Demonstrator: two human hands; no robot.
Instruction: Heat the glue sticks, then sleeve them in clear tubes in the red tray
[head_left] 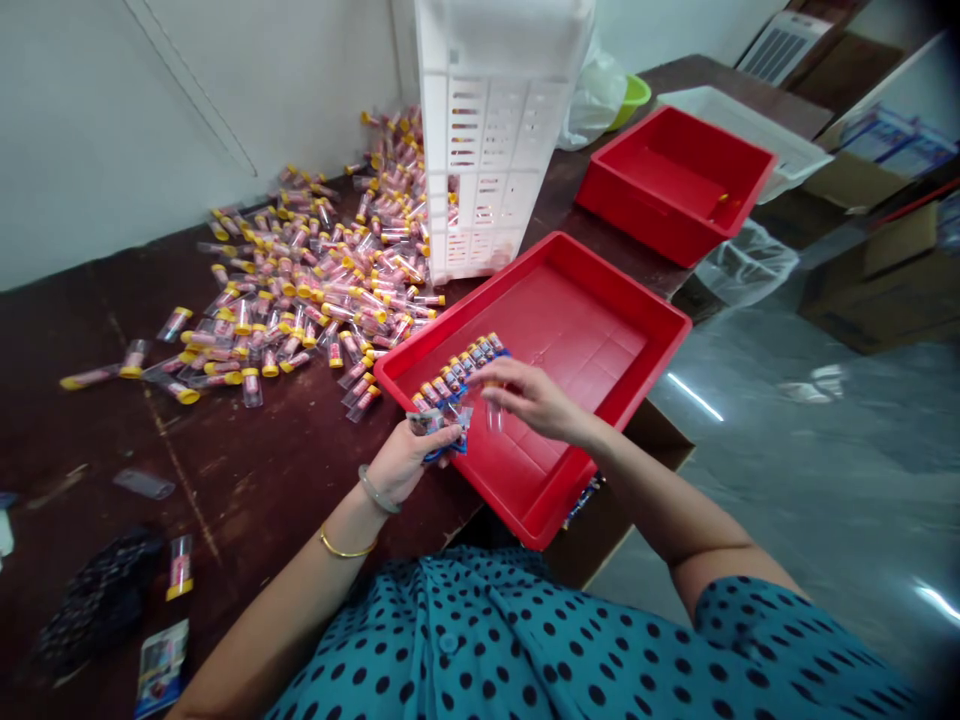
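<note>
My left hand (409, 458) is closed on small blue printed packets (456, 440) at the near left rim of a red tray (592, 370). Over the tray, my right hand (529, 398) has its fingers bent round a clear tube (495, 415). A row of yellow-capped tubes (459, 368) with dark labels lies along the tray's left side, just beyond both hands. To the left, a large heap of clear tubes (300, 290) with yellow caps and pink contents spreads over the dark table.
A white slatted crate (487, 150) stands behind the tray. Farther right are a deeper red bin (637, 215) and a translucent tub (795, 150). An open carton (652, 440) sits below the tray. Black cloth (101, 600) and a loose tube (180, 567) lie near left.
</note>
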